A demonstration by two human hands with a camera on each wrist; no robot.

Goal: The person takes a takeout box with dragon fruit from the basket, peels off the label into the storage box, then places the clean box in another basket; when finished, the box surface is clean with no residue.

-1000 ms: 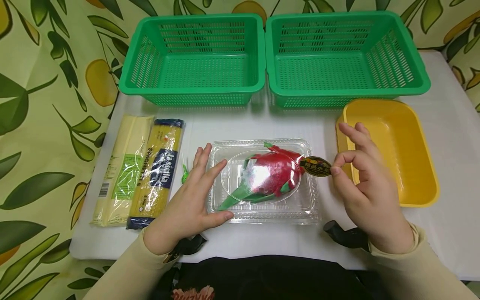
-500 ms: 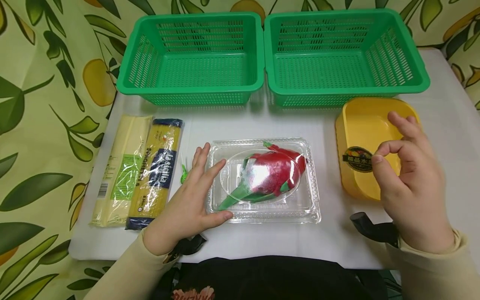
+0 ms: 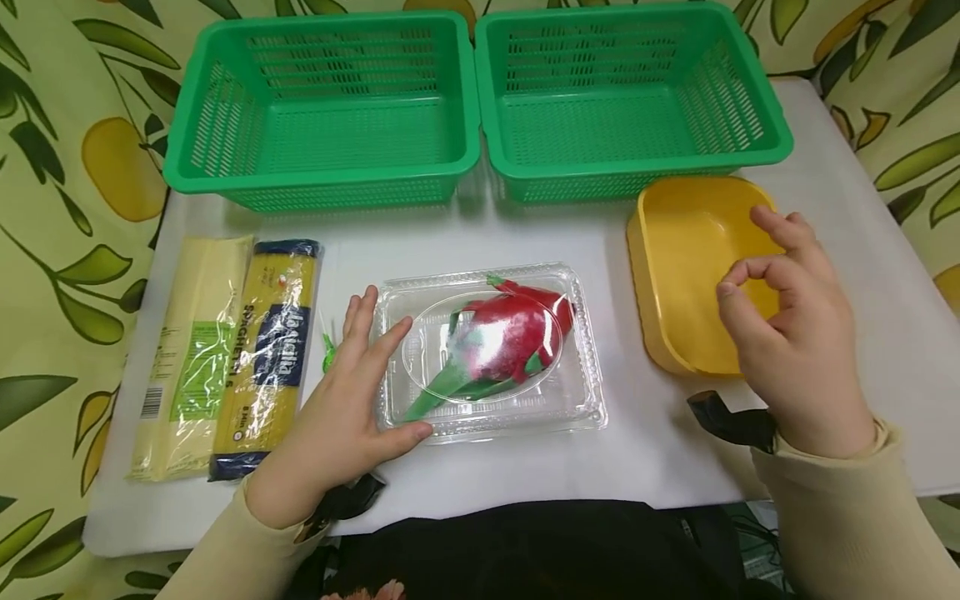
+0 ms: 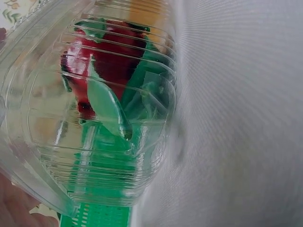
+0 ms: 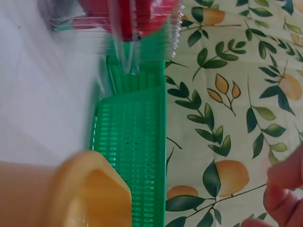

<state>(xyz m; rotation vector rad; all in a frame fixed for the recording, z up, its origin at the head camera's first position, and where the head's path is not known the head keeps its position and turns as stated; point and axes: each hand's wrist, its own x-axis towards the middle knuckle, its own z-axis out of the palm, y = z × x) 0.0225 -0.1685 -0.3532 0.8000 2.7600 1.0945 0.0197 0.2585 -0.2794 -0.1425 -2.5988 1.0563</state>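
Observation:
A clear plastic clamshell box (image 3: 592,392) lies closed at the table's middle, with a red dragon fruit (image 3: 513,321) with green scales inside it. My left hand (image 3: 333,408) spreads around the box's left end, fingers straight, thumb along its front-left corner. In the left wrist view the fruit (image 4: 113,66) shows through the ribbed side wall. My right hand (image 3: 806,350) hovers over the right side of the yellow basin (image 3: 648,300). Its thumb and index fingertips meet in a ring, other fingers raised, and no label shows between them. Part of the basin is hidden behind this hand.
Two green baskets (image 3: 322,175) (image 3: 637,162) stand side by side along the back. At left lie a spaghetti pack (image 3: 262,358) and a pale noodle pack (image 3: 195,358). A small bright green item (image 3: 328,354) lies between the spaghetti and the box.
My right hand carried a dark oval label from the box's right end to over the basin; the label is now out of sight. My left hand stays at the box. The head view has shifted.

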